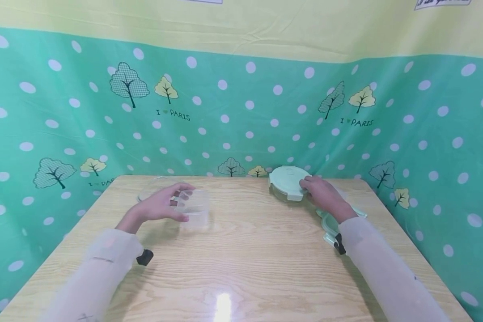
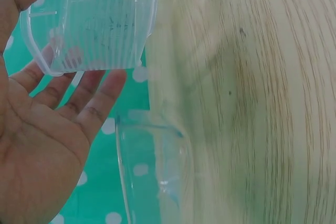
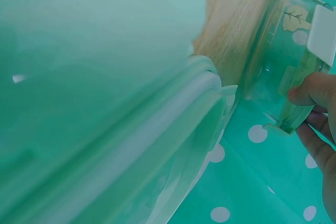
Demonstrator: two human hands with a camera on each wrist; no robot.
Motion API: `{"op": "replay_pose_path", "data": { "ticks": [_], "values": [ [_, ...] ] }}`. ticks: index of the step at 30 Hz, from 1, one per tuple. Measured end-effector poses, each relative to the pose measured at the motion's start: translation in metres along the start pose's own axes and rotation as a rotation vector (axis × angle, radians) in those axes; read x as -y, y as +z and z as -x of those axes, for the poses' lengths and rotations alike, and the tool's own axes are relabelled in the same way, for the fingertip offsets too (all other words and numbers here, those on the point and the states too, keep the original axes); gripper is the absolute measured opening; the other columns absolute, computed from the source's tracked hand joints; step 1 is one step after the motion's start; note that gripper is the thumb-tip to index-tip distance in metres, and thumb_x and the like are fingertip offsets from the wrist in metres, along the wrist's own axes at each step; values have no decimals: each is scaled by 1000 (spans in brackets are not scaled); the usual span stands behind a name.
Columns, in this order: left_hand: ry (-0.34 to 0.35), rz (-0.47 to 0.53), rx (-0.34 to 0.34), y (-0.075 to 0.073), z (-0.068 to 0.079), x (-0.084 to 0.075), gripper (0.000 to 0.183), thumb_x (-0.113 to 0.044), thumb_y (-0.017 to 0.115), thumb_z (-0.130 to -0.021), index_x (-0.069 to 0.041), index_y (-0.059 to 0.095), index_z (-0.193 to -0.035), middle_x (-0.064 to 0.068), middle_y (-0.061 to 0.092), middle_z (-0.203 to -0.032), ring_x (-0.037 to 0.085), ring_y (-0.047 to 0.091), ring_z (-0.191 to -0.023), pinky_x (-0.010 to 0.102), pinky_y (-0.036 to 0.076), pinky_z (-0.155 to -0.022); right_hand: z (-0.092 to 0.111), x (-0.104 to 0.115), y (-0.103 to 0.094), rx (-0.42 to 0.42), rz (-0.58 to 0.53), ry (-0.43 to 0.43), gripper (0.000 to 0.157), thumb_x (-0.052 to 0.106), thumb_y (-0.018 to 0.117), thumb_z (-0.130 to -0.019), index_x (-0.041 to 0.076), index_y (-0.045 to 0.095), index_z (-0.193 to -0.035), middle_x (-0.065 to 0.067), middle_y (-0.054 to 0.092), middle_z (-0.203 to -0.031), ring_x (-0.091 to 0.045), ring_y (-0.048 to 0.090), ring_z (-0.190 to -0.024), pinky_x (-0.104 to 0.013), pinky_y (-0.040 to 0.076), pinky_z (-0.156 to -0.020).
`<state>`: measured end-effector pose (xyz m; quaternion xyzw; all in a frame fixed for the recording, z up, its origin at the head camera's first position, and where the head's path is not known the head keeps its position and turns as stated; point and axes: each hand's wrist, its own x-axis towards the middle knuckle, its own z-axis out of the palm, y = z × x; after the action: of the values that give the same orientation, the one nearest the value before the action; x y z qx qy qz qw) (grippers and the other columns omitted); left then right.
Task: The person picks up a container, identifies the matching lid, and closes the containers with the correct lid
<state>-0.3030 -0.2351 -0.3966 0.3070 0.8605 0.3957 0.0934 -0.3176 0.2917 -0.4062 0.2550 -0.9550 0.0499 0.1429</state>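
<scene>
My left hand (image 1: pixel 154 206) grips a small clear plastic box (image 1: pixel 195 209) at the left of the table, thumb on the near side and fingers on the far side. In the left wrist view the fingertips reach the rim of the ribbed box (image 2: pixel 100 30). Far back and right of centre, my right hand (image 1: pixel 324 193) pinches the edge of a container with a pale green lid (image 1: pixel 287 180). The right wrist view shows the container's clear body (image 3: pixel 268 72), with the thumb and fingers on either side of the lid's edge.
Behind the left hand lies a larger clear container (image 1: pixel 154 184), also a clear curved wall (image 2: pixel 152 169) in the left wrist view. Green-rimmed lids or containers (image 1: pixel 331 226) lie under the right forearm. A dotted green curtain (image 1: pixel 225 107) hangs behind the wooden table (image 1: pixel 241 259).
</scene>
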Motion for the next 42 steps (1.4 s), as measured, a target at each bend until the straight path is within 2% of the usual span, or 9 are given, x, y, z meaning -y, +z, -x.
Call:
{"op": "replay_pose_path", "data": {
  "ticks": [4,11,18,22,29,38,42],
  "values": [
    [1,11,1,6,-6,-3,88,-23,90,-78,-14,42,-151,9,52,-144,33,51,-129,54,46,-109,0,0,0,3,-1,1,27,-9,73,-84,12,59,-90,-2,57,-85,-22,48,-75,-32,47,-67],
    [-4,64,14,14,-18,-5,88,-22,91,-77,-15,42,-150,11,50,-144,42,48,-132,54,44,-111,0,0,0,4,-5,-4,26,-10,72,-84,11,59,-91,-3,57,-85,-22,47,-75,-33,47,-66],
    [15,82,8,25,-30,-6,89,-23,91,-77,-12,41,-151,14,48,-147,36,48,-132,56,43,-111,0,0,-1,6,-3,-4,26,-9,72,-84,12,59,-92,-2,57,-85,-22,48,-75,-32,47,-67],
    [27,99,11,33,-38,-8,92,-25,91,-77,-10,40,-152,17,47,-148,36,47,-133,56,43,-112,1,1,-1,4,0,-1,28,-9,74,-83,12,59,-92,-2,57,-86,-22,48,-76,-33,48,-67],
    [39,123,10,46,-50,-16,90,-23,91,-77,-13,41,-152,18,46,-150,35,48,-133,55,43,-112,0,2,-2,3,9,-4,28,-9,74,-83,12,59,-92,-2,57,-86,-22,48,-76,-33,48,-67],
    [67,154,43,67,-65,-23,94,-22,92,-76,-9,39,-152,21,43,-151,36,45,-134,54,43,-112,1,2,-2,2,1,0,29,-10,75,-82,12,58,-90,-2,56,-84,-21,47,-75,-32,46,-65],
    [79,144,39,76,-72,-27,94,-21,92,-74,-10,40,-152,21,44,-151,33,47,-133,53,44,-111,1,3,-3,0,5,-3,28,-10,74,-82,11,58,-88,-2,56,-83,-22,46,-75,-32,46,-65]
  ]
}}
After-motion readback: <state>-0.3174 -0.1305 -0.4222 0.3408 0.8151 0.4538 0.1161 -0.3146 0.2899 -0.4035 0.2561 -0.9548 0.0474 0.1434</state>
